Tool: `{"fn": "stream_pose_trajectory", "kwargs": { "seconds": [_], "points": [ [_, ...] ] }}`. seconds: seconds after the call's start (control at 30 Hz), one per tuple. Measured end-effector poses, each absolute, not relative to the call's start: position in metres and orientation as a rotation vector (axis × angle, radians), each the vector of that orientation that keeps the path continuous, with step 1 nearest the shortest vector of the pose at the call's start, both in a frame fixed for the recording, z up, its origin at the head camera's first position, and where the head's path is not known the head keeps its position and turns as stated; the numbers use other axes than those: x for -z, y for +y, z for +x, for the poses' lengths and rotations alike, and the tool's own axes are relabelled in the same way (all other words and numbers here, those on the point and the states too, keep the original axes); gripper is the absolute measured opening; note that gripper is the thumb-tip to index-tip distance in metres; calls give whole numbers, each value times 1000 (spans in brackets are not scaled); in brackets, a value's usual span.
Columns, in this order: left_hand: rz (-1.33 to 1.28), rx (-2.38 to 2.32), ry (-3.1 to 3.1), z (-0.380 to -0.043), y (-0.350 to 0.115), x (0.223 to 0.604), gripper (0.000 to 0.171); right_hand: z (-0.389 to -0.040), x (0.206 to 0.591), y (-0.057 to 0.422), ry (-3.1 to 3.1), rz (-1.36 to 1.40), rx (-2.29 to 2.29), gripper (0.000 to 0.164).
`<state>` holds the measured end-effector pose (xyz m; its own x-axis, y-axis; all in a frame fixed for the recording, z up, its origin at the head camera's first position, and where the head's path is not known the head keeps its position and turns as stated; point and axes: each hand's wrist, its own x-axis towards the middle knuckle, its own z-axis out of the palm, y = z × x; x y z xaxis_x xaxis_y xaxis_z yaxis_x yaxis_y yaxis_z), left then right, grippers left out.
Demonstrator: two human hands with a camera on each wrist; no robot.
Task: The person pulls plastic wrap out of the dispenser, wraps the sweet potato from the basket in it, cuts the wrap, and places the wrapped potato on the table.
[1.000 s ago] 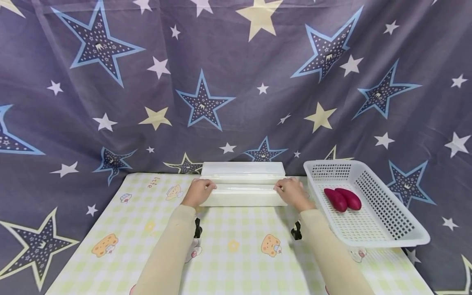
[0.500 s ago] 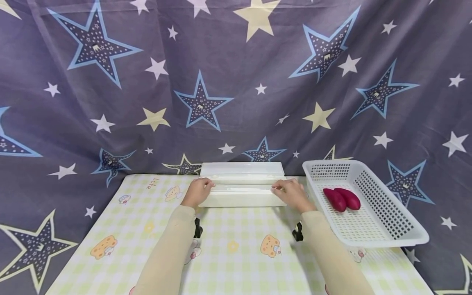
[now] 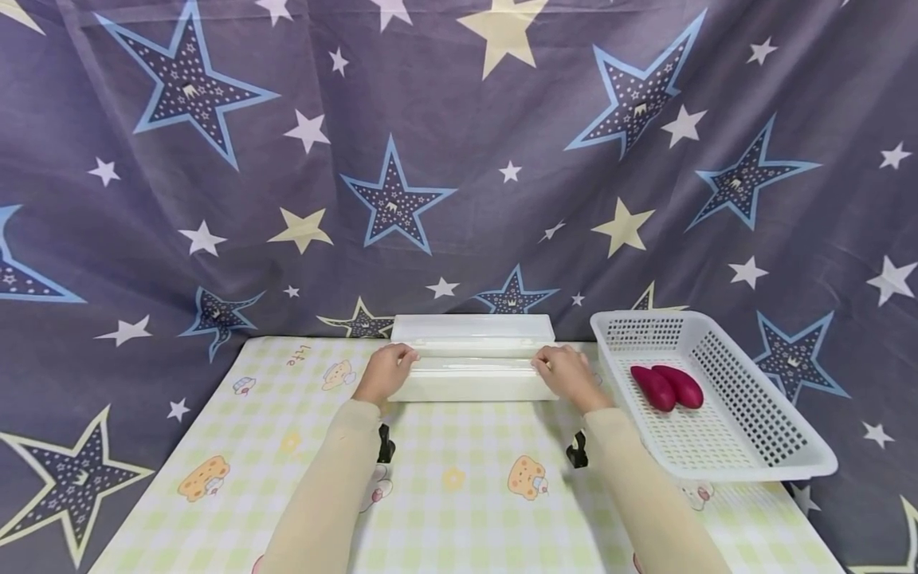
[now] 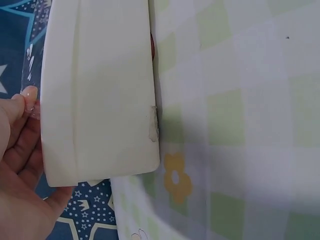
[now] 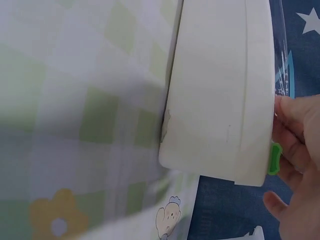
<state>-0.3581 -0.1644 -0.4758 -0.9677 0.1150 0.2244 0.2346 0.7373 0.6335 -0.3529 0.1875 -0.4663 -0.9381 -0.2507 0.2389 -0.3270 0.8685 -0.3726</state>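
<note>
A white cling film dispenser (image 3: 473,389) lies lengthwise at the back of the table, its lid (image 3: 473,325) standing up behind. Clear cling film (image 4: 33,65) rises along its edge and runs between my hands. At the left end, my left hand (image 3: 386,373) pinches the film between thumb and finger; the left wrist view shows the hand (image 4: 20,155) beside the box wall. My right hand (image 3: 568,373) pinches the film near the right end. In the right wrist view a green piece (image 5: 274,159) sticks out by that hand's fingers. The roll inside is hidden.
A white perforated plastic basket (image 3: 739,470) stands at the right, holding two dark pink, sweet-potato-shaped pieces (image 3: 684,389). The table has a green-and-white checked cloth (image 3: 459,518). A star-patterned curtain (image 3: 459,119) hangs right behind the table.
Both hands stay near the dispenser's ends. My right fingertips shifted slightly inward, then back out. The film between the hands looks slightly higher than before.
</note>
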Motion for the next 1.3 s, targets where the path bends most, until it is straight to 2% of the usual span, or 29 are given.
{"fn": "stream_pose_trajectory", "kwargs": {
  "seconds": [0.3,0.67,1.3],
  "points": [
    [-246,1083,-2781,-350,-162,467,28,-349,466,188,-2801,449,-698,12],
    [-320,1109,-2722,-345,-166,460,28,-346,465,187,-2633,475,-920,11],
    [-409,1126,-2533,-332,-169,433,23,-340,447,189,-2384,568,-954,10]
  ]
}}
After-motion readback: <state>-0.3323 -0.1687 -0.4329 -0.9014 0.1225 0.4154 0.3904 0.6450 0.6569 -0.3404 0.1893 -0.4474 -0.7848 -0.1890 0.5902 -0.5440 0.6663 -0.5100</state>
